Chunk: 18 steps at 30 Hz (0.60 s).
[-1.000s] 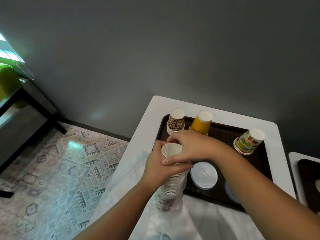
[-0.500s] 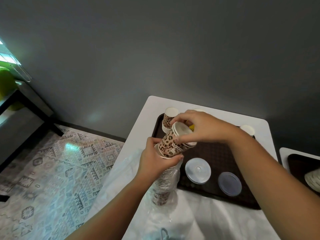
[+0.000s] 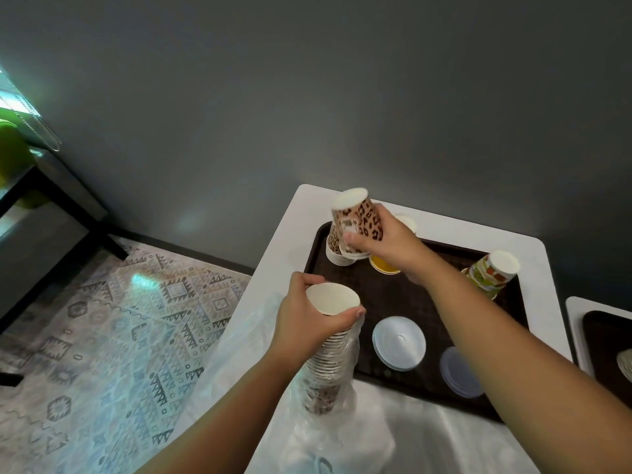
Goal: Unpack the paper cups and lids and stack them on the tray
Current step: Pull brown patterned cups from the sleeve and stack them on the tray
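Note:
My right hand (image 3: pixel 386 241) grips a leopard-print paper cup (image 3: pixel 359 217) upside down, right over the upturned leopard stack (image 3: pixel 337 251) at the far left corner of the dark brown tray (image 3: pixel 403 295). My left hand (image 3: pixel 307 319) holds the top of a tall stack of nested cups (image 3: pixel 328 354), open end up, still partly in its clear plastic sleeve (image 3: pixel 325 398) at the tray's near left edge. A yellow cup stack (image 3: pixel 384 265) shows under my right hand. A floral cup stack (image 3: pixel 492 275) stands at the far right. A white lid pile (image 3: pixel 398 342) and a bluish lid pile (image 3: pixel 458 372) lie on the tray.
The tray sits on a small white table (image 3: pixel 290 241) against a grey wall. Crumpled clear plastic wrap (image 3: pixel 239 354) covers the table's near side. A second white table with a dark tray (image 3: pixel 602 343) is at the right edge. A patterned rug (image 3: pixel 102 336) covers the floor on the left.
My right hand has pulled one leopard cup off the sleeved stack, turned it upside down and carried it back to the far left stack. My left hand kept hold of the sleeved stack.

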Tool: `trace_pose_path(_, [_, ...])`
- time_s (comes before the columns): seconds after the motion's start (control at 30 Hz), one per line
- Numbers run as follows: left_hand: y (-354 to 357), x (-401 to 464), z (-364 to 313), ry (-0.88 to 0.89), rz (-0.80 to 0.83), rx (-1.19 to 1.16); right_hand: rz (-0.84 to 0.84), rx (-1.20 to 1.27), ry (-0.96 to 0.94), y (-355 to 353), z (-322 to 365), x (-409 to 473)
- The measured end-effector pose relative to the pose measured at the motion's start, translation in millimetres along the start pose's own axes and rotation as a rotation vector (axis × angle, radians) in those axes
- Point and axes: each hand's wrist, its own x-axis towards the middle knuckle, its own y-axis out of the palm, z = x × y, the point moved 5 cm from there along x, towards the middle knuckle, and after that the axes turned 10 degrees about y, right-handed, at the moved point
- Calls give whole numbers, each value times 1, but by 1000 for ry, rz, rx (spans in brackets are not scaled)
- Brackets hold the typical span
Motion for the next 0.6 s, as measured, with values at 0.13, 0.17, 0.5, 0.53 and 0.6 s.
trace_pose_path(0.13, [-1, 5, 3, -13, 11, -13, -213, 196, 1, 5, -6, 38])
trace_pose_path(0.17, [-1, 6, 4, -18, 14, -16, -252, 210, 6, 6, -10, 46])
trace_pose_path(0.5, [-1, 13, 13, -23, 28, -25, -425, 34, -24, 14, -35, 87])
trace_pose_path(0.53, [-1, 14, 14, -24, 30, -22, -446, -26, -37, 14, -37, 89])
trace_pose_path(0.6, [0, 15, 13, -23, 33, -17, -480, -108, -54, 13, -40, 92])
